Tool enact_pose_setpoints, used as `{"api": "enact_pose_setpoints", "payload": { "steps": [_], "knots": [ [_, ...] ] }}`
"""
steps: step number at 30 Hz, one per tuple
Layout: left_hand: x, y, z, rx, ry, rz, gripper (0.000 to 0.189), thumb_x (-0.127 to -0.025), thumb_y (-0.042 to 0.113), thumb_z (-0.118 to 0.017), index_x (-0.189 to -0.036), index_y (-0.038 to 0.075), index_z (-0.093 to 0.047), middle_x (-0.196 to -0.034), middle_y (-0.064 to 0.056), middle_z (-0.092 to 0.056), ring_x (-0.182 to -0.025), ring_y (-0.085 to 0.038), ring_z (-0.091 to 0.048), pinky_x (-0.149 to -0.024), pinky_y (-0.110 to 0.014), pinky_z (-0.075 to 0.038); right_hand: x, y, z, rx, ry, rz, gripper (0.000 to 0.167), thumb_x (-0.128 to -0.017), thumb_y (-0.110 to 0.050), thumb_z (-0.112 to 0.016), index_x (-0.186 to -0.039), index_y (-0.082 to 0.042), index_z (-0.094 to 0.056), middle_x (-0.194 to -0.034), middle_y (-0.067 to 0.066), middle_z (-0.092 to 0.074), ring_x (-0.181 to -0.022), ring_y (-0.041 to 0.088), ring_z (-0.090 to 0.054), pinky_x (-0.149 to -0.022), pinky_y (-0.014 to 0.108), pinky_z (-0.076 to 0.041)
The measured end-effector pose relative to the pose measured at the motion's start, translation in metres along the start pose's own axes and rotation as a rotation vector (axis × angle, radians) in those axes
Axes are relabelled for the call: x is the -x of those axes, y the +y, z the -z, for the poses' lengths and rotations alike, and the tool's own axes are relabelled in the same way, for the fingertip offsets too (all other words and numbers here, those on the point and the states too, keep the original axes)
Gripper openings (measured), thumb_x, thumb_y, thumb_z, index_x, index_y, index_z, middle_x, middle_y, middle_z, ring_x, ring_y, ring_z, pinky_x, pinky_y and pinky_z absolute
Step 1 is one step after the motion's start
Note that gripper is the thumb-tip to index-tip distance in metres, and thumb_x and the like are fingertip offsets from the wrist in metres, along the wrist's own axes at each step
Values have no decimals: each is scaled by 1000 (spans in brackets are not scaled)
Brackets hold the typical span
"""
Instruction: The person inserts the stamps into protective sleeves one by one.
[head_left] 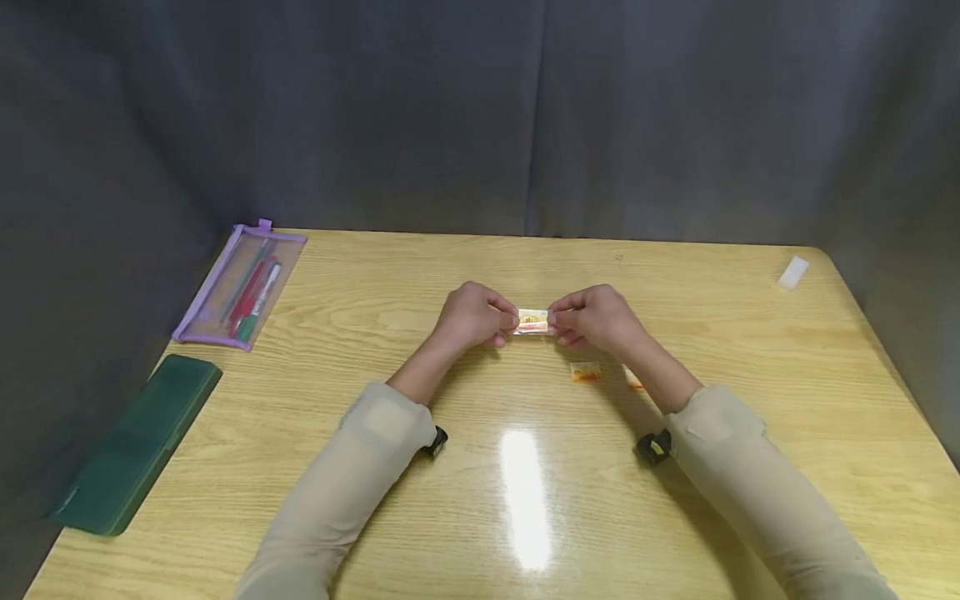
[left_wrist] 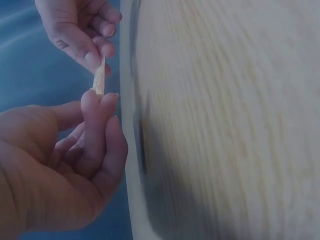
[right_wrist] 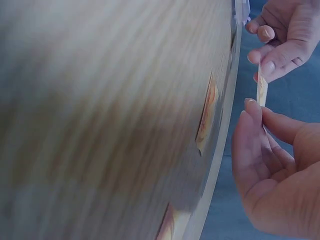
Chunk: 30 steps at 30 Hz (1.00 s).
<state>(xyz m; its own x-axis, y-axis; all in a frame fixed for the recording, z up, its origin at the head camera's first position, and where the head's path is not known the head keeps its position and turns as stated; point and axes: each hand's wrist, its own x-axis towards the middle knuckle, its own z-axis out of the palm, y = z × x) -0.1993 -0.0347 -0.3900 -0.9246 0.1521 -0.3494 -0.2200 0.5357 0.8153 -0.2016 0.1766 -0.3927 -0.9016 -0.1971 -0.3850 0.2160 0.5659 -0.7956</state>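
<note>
Between my two hands is a small, shiny printed packet (head_left: 533,322) in yellow and white, held up over the table. My left hand (head_left: 474,317) pinches its left end between thumb and fingers, and my right hand (head_left: 596,317) pinches the right end the same way. Seen nearly edge-on in the right wrist view, the packet (right_wrist: 262,92) looks thin and slightly puffed. On the table just below my right hand lies an orange-and-white packet (head_left: 586,372). A second packet (head_left: 634,380) beside it is partly hidden by my right forearm.
At the left edge, a clear zip pouch (head_left: 258,283) with purple trim holds several pens. Nearer along that edge lies a dark green case (head_left: 142,446). A white block (head_left: 792,272) sits in the far right corner. Dark curtains (head_left: 480,117) hang round the wooden table (head_left: 360,500).
</note>
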Motion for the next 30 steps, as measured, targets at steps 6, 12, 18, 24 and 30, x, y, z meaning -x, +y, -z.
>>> {"api": "enact_pose_setpoints", "payload": {
  "steps": [6, 12, 18, 24, 30],
  "knots": [
    [-5, 0, -3, -24, -3, 17, 5, -91, 10, -75, -95, 7, -76, -81, -6, -76, -53, -8, -64, -60, -22, -59, -4, 2, 1, 16, -21, -17, 27, -100, -18, -65, -120, -1, -71, -101, 15, -78, -77, 17, -72, -73, 33, -63],
    [-5, -1, -3, -24, -1, 41, 4, -92, 8, -74, -91, 5, -76, -80, -8, -76, -52, -8, -63, -61, -23, -60, -6, 3, -2, 36, -33, -22, 26, -100, -17, -65, -119, 0, -72, -101, 14, -78, -75, 15, -72, -72, 32, -63],
    [-8, 2, -3, -33, 10, 48, 5, -91, 8, -75, -92, 4, -77, -81, -8, -76, -51, -6, -62, -62, -22, -60, -6, 4, -1, 54, -25, -10, 27, -101, -17, -63, -119, 1, -72, -104, 17, -77, -78, 16, -73, -75, 33, -64],
    [-6, 6, -2, -53, 21, 88, 7, -91, 11, -76, -95, 6, -78, -85, -8, -76, -52, -7, -62, -65, -25, -61, -5, 6, 1, 58, -26, -4, 27, -103, -16, -61, -121, 0, -71, -109, 18, -76, -82, 18, -74, -77, 34, -64],
    [0, 6, 4, -101, 10, 7, 13, -92, 17, -76, -100, 8, -78, -91, -9, -78, -64, -15, -73, -69, -29, -61, 0, 7, 7, 8, -21, 14, 30, -103, -19, -61, -124, 0, -69, -113, 20, -75, -87, 22, -75, -80, 38, -64]
  ]
}}
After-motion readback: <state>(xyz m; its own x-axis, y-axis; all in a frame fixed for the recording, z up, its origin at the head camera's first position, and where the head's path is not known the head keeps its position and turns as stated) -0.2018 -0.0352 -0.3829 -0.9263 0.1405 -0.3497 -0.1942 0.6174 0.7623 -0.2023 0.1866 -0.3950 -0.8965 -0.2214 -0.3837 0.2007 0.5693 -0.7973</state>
